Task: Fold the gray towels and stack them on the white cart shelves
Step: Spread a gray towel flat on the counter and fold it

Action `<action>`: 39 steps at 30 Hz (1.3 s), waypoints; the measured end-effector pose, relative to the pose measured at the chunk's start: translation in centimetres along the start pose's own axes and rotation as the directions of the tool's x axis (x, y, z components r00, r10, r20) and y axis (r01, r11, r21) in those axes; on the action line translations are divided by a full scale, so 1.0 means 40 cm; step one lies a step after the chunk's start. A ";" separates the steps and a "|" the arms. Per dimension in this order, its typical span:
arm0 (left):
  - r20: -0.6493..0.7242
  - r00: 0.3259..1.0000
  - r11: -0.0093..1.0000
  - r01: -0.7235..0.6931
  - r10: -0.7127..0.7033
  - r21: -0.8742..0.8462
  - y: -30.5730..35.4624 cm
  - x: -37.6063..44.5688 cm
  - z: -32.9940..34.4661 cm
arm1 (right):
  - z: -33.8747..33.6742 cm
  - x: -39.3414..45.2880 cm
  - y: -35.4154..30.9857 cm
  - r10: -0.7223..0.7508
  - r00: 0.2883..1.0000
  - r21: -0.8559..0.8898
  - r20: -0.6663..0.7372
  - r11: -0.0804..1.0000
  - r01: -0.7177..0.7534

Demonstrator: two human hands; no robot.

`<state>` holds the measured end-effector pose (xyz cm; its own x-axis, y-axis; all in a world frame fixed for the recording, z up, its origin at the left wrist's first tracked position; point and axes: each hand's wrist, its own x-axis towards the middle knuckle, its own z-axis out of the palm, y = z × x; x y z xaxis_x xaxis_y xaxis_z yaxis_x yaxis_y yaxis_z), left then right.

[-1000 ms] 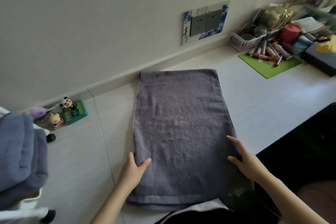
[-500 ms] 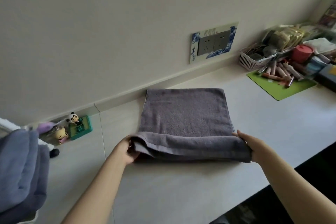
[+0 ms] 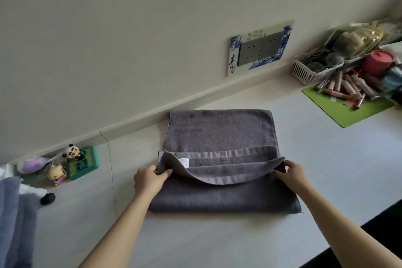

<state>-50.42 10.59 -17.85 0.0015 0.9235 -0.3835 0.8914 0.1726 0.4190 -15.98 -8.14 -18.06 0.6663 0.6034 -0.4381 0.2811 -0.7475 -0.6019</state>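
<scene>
Now half-folded gray towel (image 3: 219, 135), hem sagging

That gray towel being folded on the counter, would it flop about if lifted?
Probably floppy: the gray terry towel sags in a curve between the left hand and right hand pinching its edge. Likely light, since fingertip pinches hold it up. It seems unlikely to slide, lying flat on the white counter.
</scene>
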 end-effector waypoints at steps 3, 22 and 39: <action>-0.044 0.997 0.985 -0.069 0.062 -0.159 0.010 0.004 0.024 | 0.011 0.000 -0.008 -0.060 0.995 -0.042 -0.078 0.998 0.057; -0.225 0.959 0.958 -0.214 0.170 -0.191 0.000 -0.027 0.051 | 0.041 -0.094 0.040 -0.068 0.987 -0.010 -0.148 0.998 0.067; -0.222 0.687 0.715 -0.606 0.691 0.350 0.015 -0.118 0.169 | 0.145 -0.155 0.019 -0.397 0.871 -0.549 -0.291 0.814 0.188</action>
<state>-46.86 4.02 -21.34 0.5167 0.8303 0.2088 0.7948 -0.5559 0.2434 -23.91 -10.84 -19.68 0.6692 0.7413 0.0517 0.7335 -0.6479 -0.2055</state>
